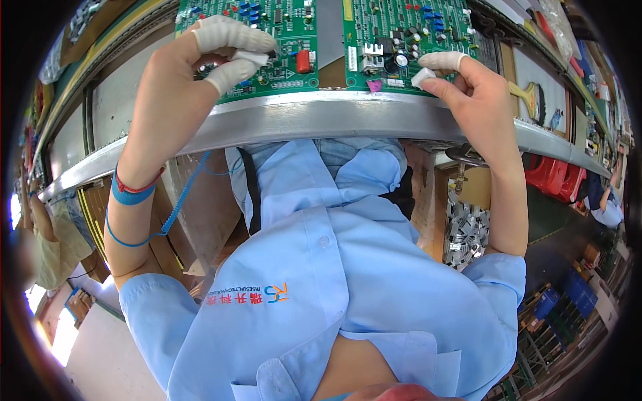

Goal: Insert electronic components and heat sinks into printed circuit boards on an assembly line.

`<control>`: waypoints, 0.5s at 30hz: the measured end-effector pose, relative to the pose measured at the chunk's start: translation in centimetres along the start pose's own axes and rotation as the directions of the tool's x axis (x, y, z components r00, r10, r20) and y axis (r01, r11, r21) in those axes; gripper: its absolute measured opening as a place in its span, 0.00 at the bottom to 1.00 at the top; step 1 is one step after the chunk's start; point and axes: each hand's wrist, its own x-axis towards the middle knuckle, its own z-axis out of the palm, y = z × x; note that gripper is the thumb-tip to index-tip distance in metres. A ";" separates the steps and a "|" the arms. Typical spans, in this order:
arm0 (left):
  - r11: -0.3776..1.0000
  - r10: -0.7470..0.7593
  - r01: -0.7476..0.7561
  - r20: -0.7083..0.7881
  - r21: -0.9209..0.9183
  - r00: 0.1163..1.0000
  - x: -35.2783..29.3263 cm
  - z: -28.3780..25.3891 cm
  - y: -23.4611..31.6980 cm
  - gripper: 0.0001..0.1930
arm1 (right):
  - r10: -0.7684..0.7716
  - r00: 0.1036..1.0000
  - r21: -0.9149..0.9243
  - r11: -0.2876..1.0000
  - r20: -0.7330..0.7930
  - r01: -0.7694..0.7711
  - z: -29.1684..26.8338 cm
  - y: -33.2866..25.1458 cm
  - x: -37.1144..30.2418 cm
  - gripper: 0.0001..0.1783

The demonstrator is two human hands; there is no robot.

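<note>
Two green circuit boards lie side by side at the top: the left board (294,27) and the right board (374,20). White finger covers sit on the fingers of both hands. My left hand (175,83) is closed over the left board, pinching a small white block-shaped part (253,58) between thumb and fingers. Beside it stands a red box-shaped component (303,61). At the right board's near corner, my right hand (478,90) pinches another small white part (422,77). A black round capacitor (397,62) is to its left. My hand hides part of the left board.
A metal rail (314,123) runs along the near edge of the boards. From my left wrist strap (132,196) hangs a coiled blue cord (175,212). A yellow-handled brush (530,100) lies at right. Below are a box of metal pieces (466,230) and red plastic (558,177). Other people are at both sides.
</note>
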 end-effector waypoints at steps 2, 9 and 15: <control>0.999 0.007 -0.007 -0.019 0.047 1.000 0.1 0.0 -0.1 0.15 | -0.077 0.997 -0.031 0.997 -0.023 0.076 0.2 1.0 0.3 0.11; 0.995 -0.068 0.072 -0.058 0.072 0.996 -0.7 -1.0 -0.8 0.19 | -0.298 0.953 -0.162 0.945 -0.059 0.285 0.5 1.8 0.3 0.10; 0.961 -0.042 0.076 -0.132 0.267 0.990 -2.0 -2.1 -1.7 0.21 | -0.540 0.841 -0.469 0.751 -0.030 0.465 1.1 1.6 -0.6 0.12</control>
